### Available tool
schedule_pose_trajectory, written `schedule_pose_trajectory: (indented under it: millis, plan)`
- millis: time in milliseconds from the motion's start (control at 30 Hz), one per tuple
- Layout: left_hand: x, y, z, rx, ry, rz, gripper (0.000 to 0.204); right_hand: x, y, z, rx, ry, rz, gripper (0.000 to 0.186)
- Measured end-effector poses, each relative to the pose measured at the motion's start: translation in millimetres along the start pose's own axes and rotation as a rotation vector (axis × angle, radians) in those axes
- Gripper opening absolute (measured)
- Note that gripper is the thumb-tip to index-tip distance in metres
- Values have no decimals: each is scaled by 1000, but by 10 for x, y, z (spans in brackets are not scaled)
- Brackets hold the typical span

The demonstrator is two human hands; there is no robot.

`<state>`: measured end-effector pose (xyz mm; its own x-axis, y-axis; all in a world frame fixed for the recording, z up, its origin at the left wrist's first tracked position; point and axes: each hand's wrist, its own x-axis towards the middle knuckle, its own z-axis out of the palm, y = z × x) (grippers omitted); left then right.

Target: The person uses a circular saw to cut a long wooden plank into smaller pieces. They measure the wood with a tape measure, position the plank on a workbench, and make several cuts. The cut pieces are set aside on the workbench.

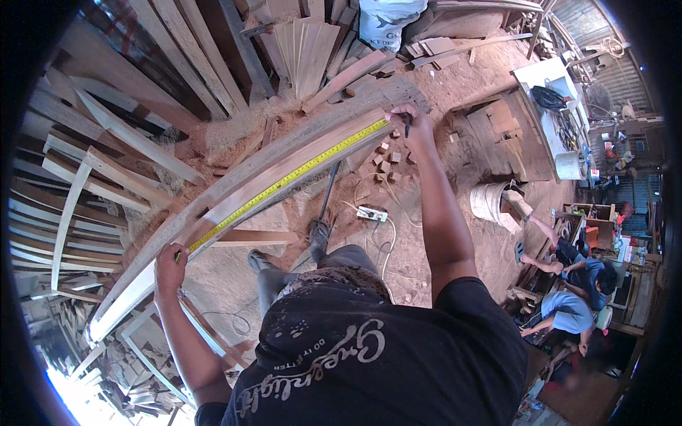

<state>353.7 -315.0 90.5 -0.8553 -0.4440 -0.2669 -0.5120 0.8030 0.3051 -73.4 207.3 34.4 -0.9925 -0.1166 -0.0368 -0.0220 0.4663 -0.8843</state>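
Observation:
A yellow tape measure [290, 179] is stretched along a long wooden board [234, 200] that lies in front of me on a thick grey beam [273, 150]. At the board's near left part, my left hand [170, 268] is closed on one end of the tape. My right hand [413, 126] is closed at the tape's far right end, with a short black pen-like thing [407, 125] poking out of the fingers. Whether the tape's case sits inside either hand is hidden.
Curved wooden pieces [67, 220] and planks [192, 57] are stacked at the left and far side. Small wood blocks [385, 163], a power strip [372, 214] with cords and a white bucket [491, 202] are on the ground. Two people [568, 309] sit at the right.

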Motion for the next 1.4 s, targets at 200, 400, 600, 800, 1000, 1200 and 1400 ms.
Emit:
schedule_pose_trajectory:
  millis: [200, 400, 600, 800, 1000, 1200, 1400]
  plan:
    - [73, 42, -22, 22, -43, -53, 27, 25, 40, 60, -126, 51, -128, 25]
    - [133, -46, 28, 58, -34, -44, 29, -63, -42, 29, -162, 55, -104, 28]
    - [178, -2, -6, 18, -83, -109, 30, -95, -67, 67, -96, 61, -79, 27]
    - [166, 1, 50, 83, -54, -140, 31, 68, 222, 40, 4, 13, -187, 23]
    - [100, 62, 47, 129, -55, -189, 33, 5, 103, 66, 113, -29, -92, 22]
    - [62, 85, 70, 119, -27, -175, 32, -15, 66, 79, 85, -2, -83, 23]
    - [99, 46, 73, 130, -23, -203, 35, 43, 261, 83, 55, 30, -132, 18]
